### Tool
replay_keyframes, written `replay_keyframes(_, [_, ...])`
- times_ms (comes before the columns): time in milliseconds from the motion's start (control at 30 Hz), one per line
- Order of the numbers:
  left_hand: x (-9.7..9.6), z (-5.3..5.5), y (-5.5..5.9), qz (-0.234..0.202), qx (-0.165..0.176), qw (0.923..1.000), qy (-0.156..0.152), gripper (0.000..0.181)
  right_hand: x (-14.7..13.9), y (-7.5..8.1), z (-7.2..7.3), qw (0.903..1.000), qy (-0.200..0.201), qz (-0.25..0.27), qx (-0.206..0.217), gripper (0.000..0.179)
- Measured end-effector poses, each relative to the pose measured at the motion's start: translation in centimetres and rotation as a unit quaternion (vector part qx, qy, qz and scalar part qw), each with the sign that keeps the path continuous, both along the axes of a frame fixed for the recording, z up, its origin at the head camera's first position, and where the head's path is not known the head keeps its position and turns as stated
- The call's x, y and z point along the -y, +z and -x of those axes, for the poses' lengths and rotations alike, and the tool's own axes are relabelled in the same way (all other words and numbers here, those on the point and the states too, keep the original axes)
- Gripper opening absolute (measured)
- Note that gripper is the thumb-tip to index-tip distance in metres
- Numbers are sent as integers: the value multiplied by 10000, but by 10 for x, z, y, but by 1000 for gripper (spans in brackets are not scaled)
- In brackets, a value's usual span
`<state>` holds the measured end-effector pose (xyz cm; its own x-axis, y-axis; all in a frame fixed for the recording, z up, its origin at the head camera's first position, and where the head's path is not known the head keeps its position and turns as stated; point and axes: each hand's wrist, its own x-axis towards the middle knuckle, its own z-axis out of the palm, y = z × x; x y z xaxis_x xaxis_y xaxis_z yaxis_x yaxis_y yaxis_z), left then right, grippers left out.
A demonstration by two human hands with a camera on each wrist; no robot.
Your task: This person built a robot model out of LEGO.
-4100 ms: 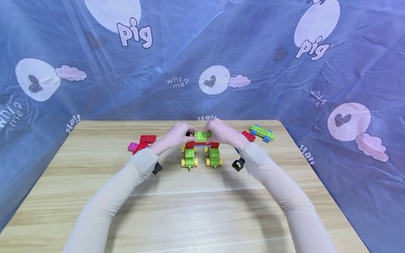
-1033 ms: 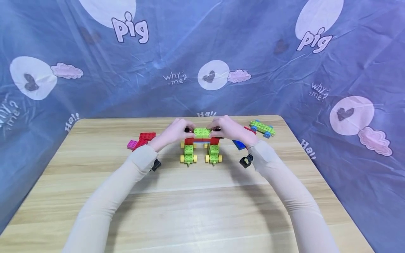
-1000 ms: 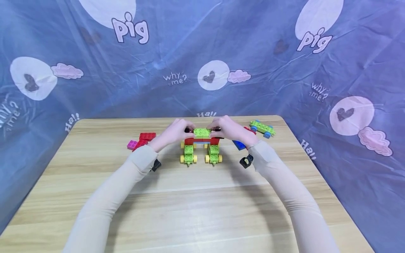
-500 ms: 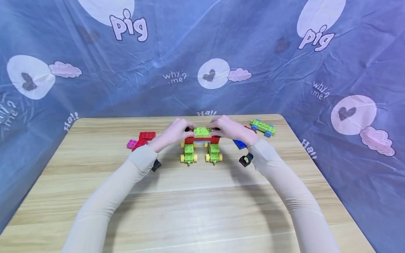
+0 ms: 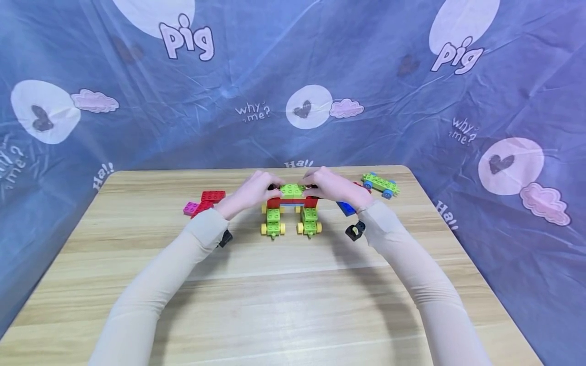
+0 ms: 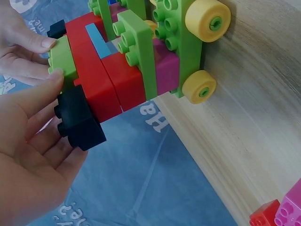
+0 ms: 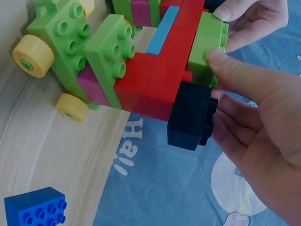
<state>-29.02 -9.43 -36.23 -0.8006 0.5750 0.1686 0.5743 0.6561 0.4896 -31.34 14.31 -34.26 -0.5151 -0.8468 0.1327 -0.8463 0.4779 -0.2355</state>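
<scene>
A toy brick structure stands on four-wheeled bases at the table's far middle. Its red bricks span two green stacks with yellow wheels. On top, light green bricks sit side by side, flanked by black bricks. My left hand holds the left end, its thumb on a light green brick and fingers behind the black one. From the other end my right hand does likewise, thumb pressed on a light green brick beside a black brick.
Red bricks and a pink brick lie left of the structure. To the right are a blue brick and a green base with blue wheels. Printed blue cloth hangs behind the table.
Compared with four seconds ago, both thumbs have moved outward, showing more of the light green bricks and a black brick under the right hand. Over the last second the hands stay nearly still.
</scene>
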Motion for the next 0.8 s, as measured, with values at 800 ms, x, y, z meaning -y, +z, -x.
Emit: replay_keyframes(800, [0,-2,-4,156,-158,9997,91,28,-11,-7,-3,9984,-291,470,-87,26])
